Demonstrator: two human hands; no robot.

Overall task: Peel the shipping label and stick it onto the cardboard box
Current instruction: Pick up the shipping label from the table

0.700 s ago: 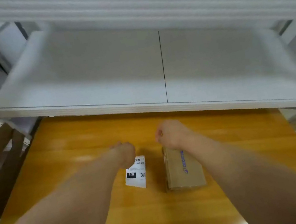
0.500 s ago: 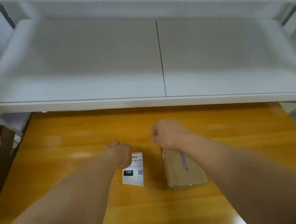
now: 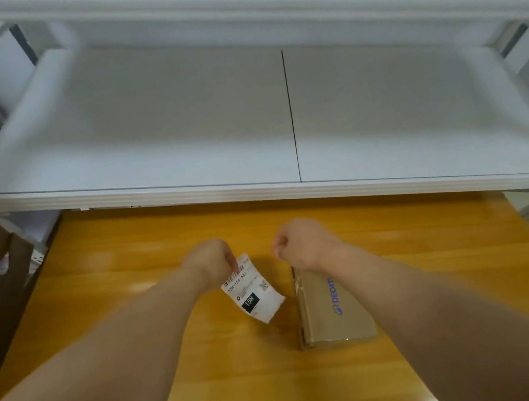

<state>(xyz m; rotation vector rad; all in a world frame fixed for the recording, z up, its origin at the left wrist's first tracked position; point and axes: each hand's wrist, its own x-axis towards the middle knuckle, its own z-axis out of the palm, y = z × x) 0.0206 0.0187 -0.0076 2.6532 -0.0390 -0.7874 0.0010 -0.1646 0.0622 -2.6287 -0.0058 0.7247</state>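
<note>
Left hand holds a label beside a small carton on a wooden table

The left hand pinches the far end of the white printed shipping label, which hangs curled and tilted above the orange wooden table. The right hand, fist closed on nothing visible, hovers over the far end of the brown rectangular cardboard box, just right of the label

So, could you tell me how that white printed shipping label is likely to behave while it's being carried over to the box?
The white printed shipping label, pinched at its top by the left hand, hangs curled, so it is probably thin and floppy. It looks very light and may flutter. If its backing is off, it could stick to itself.
</note>
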